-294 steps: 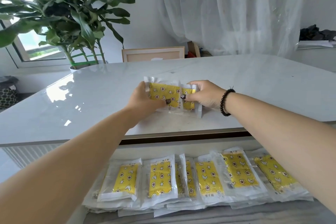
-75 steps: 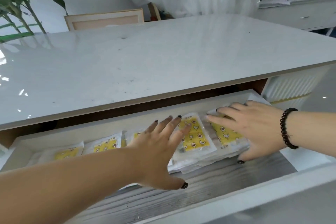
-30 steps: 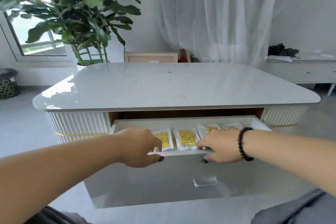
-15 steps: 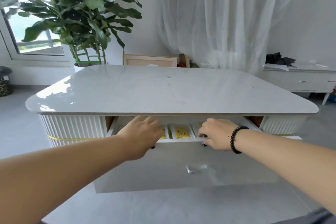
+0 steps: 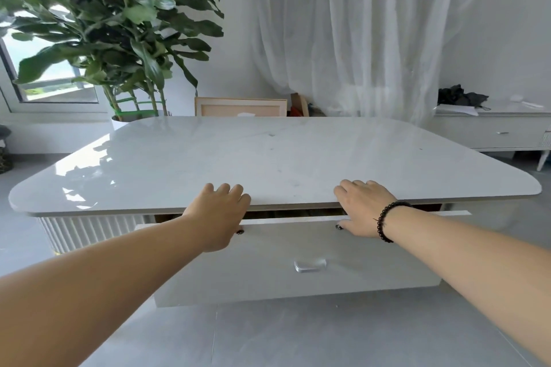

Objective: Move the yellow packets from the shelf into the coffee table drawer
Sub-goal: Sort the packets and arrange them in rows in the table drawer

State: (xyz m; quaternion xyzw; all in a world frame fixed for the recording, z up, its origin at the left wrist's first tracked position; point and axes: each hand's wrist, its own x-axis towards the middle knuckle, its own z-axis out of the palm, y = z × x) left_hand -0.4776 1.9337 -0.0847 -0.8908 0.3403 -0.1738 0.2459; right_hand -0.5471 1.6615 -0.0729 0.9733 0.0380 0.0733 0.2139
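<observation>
The white coffee table (image 5: 268,158) fills the middle of the view. Its drawer (image 5: 298,271), with a clear handle (image 5: 309,265), stands only a narrow gap out from the table body. My left hand (image 5: 219,216) rests on the top edge of the drawer front at the left, fingers curled over it, thumb on the front panel. My right hand (image 5: 362,207), with a black bead bracelet on its wrist, holds the same edge to the right. The yellow packets are hidden inside the drawer.
A large potted plant (image 5: 119,33) stands behind the table at the left. A wooden frame (image 5: 240,107) leans at the back by a white curtain (image 5: 357,33). A low white cabinet (image 5: 492,131) with dark items on it sits at the far right.
Both hands have pushed the drawer front inward. The yellow packets seen inside it half a second ago are now out of sight, and only a thin gap is left.
</observation>
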